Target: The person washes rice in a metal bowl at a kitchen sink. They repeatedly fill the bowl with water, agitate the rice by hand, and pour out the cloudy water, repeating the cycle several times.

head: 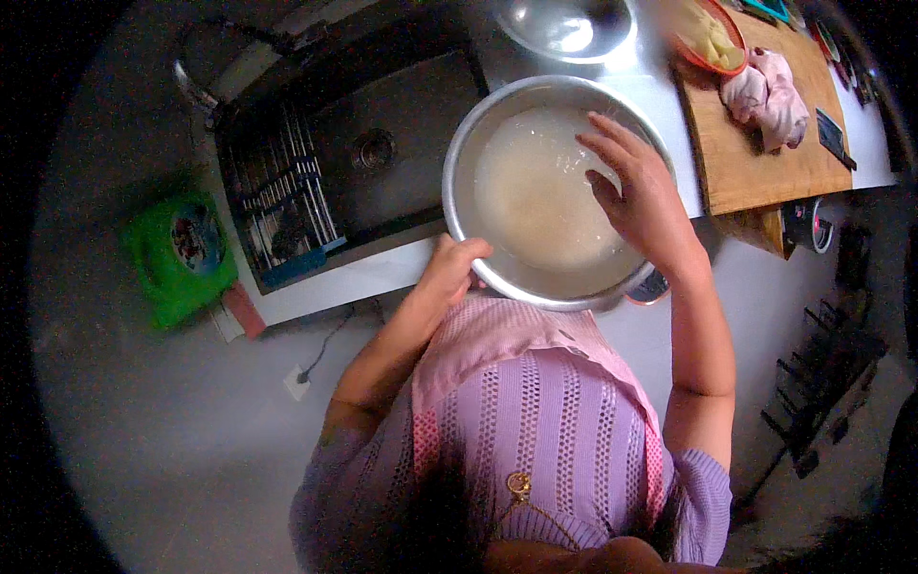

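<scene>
A round metal basin (pixel 453 179) is in front of me, partly over the counter beside the sink. Cloudy whitish water (pixel 531 194) fills its lower part, and pale grains, probably rice, show in it. My left hand (pixel 453 269) grips the near-left rim, thumb over the edge. Above the right side of the basin is my right hand (pixel 642 194), fingers apart and holding nothing. Whether its fingertips touch the water I cannot tell.
Left of the basin is a dark sink (pixel 423 122) with a metal rack (pixel 308 179). Another metal bowl (pixel 566 32) stands behind. On a wooden cutting board (pixel 774 176) are a pale pink lump (pixel 771 100), a dark-bladed knife (pixel 832 136) and a red basket (pixel 731 36) of pale yellow pieces.
</scene>
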Available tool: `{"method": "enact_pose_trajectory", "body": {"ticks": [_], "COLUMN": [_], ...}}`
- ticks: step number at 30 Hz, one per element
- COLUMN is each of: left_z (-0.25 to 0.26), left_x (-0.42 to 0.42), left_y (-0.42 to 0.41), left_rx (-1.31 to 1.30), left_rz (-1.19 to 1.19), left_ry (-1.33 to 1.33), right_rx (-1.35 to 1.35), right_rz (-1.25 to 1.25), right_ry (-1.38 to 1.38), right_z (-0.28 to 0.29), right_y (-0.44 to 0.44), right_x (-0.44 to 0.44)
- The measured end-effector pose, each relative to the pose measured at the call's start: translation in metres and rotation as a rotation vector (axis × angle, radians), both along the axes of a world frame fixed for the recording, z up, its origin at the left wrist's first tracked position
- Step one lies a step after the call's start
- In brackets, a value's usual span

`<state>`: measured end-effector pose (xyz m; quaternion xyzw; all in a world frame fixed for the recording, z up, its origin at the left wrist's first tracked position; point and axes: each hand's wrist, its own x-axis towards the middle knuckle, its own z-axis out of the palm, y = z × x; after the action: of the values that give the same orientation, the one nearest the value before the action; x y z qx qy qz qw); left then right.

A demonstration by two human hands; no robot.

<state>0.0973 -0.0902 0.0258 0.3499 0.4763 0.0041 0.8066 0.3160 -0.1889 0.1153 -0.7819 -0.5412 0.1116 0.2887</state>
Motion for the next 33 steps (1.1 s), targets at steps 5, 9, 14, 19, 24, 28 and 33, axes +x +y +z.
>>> {"method": "enact_pose_trajectory", "body": {"ticks": [5, 9, 14, 19, 24, 28, 33], "left_z": [0.01, 0.024, 0.032, 0.028, 0.019, 0.007, -0.006], "left_x": [-0.041, -0.068, -0.09, -0.108, -0.12, -0.124, -0.122], "left_y": [0.029, 0.051, 0.074, 0.093, 0.107, 0.116, 0.121], "left_rx": [-0.026, -0.055, -0.091, -0.092, -0.122, -0.19, -0.211], "left_rz": [-0.034, -0.013, 0.005, 0.042, 0.063, 0.057, 0.117], "left_ry": [-0.01, -0.082, -0.118, -0.142, -0.149, -0.163, -0.144], "right_rx": [-0.103, -0.032, -0.139, -0.054, -0.085, -0.091, -0.105], "right_rz": [-0.149, -0.336, -0.622, -0.625, -0.597, -0.597, -0.594], "right_ry": [-0.121, -0.328, -0.006, 0.499, 0.475, 0.473, 0.463], "right_z": [0.005, -0.004, -0.018, -0.02, -0.022, -0.021, -0.025], "right_y": [0.012, 0.015, 0.026, 0.047, 0.072, 0.087, 0.098], "right_x": [-0.029, -0.034, -0.049, -0.057, -0.062, -0.067, -0.06]}}
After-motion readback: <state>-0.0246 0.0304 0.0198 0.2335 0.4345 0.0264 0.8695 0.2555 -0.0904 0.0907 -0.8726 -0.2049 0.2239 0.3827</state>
